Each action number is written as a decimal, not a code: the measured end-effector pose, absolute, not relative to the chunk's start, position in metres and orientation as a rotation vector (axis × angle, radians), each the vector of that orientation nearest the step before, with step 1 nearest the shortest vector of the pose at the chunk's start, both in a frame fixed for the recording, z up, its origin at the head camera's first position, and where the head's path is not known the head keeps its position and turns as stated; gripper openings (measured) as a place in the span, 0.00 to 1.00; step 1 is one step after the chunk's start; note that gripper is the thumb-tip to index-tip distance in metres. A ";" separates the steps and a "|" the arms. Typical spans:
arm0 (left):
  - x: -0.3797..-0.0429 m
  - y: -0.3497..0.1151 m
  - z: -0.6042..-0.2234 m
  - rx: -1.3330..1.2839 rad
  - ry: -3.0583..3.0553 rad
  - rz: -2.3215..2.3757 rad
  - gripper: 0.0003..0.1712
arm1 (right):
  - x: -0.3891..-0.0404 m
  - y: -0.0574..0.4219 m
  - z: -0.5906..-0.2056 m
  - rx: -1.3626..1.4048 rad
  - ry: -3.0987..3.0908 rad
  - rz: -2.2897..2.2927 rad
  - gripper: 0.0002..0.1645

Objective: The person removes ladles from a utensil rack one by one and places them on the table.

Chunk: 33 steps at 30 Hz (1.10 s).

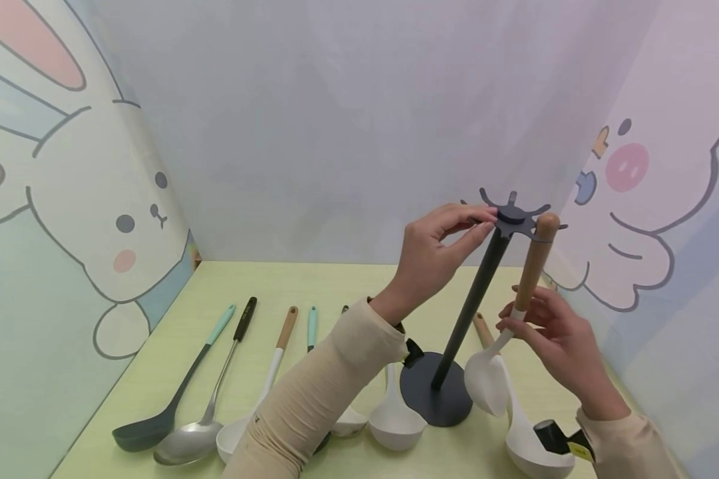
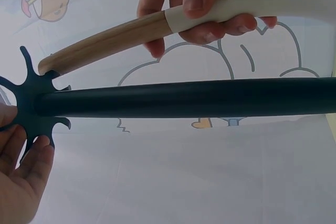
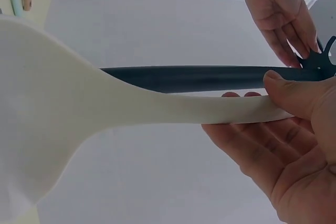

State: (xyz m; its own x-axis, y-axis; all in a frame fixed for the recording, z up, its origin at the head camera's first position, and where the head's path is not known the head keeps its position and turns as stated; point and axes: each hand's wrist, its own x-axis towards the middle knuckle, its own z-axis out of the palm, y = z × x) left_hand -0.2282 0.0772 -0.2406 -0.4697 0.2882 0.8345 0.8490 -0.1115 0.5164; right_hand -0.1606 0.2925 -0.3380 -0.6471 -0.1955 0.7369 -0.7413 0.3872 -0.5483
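A black utensil stand (image 1: 482, 286) rises from a round base, with several curved hooks around its top. My left hand (image 1: 437, 249) pinches the hooked top between thumb and fingers, as the left wrist view also shows. In my right hand (image 1: 560, 339) is a white serving spoon (image 1: 487, 384) with a wooden handle (image 1: 534, 269), gripped at the white neck just below the wood. The spoon hangs bowl down, and its handle end is at a hook (image 2: 52, 73) on the stand's right side. Whether the hook passes through the handle cannot be seen.
On the pale table (image 1: 335, 279) lie a dark ladle (image 1: 150, 429), a steel spoon (image 1: 192, 440) and several white ladles, one (image 1: 397, 422) beside the stand's base. Another white ladle (image 1: 536, 446) lies at the right. My left sleeve covers part of the row.
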 end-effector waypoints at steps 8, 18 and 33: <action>-0.228 0.076 -0.241 -1.247 -1.703 -1.619 0.09 | -0.162 0.296 -0.336 0.808 -2.072 1.167 0.35; -0.228 0.076 -0.241 -1.250 -1.689 -1.619 0.09 | -0.163 0.299 -0.330 0.803 -2.056 1.152 0.30; -0.229 0.075 -0.241 -1.254 -1.686 -1.626 0.09 | -0.157 0.301 -0.321 0.712 -2.143 1.044 0.38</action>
State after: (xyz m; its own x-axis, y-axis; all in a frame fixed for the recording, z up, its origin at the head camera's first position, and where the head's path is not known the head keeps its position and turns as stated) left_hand -0.2287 0.0750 -0.2406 -0.4645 0.2796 0.8403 0.8499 -0.1258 0.5117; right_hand -0.1569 0.3008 -0.3210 -0.6469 -0.1868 0.7393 -0.6974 0.5372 -0.4744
